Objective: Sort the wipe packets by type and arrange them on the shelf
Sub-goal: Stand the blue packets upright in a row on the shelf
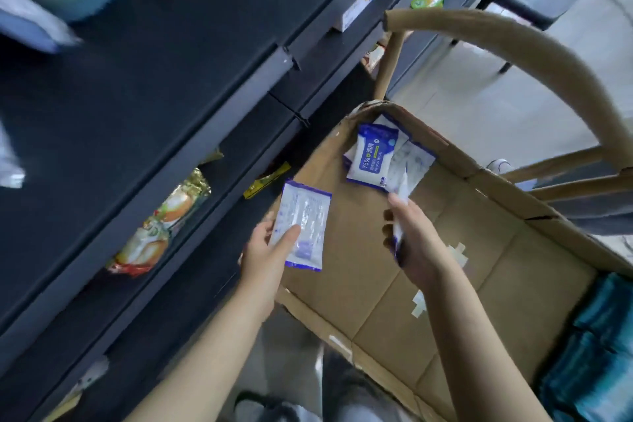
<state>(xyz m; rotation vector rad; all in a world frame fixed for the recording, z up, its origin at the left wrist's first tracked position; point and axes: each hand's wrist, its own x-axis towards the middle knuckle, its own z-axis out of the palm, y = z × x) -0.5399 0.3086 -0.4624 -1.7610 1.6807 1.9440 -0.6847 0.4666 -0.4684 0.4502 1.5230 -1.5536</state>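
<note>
The right-hand packet (403, 187), pinched by the right hand (416, 243), is seen edge-on, so its face cannot be told, and its lower part is covered by the curled fingers (389, 217). The print on the left-hand packet (306, 216), held by the left hand (265, 250), is too blurred to be read. Just beyond the right fingertips the pile (387, 158) is partly overlapped by its top packet, and the teal packs (603, 353) well behind those fingers are cut off by the edge.

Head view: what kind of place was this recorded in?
Likely a shop aisle or stockroom: dark tiered shelves holding snack packets, with a cardboard box of wipe packets standing beside them.
</note>
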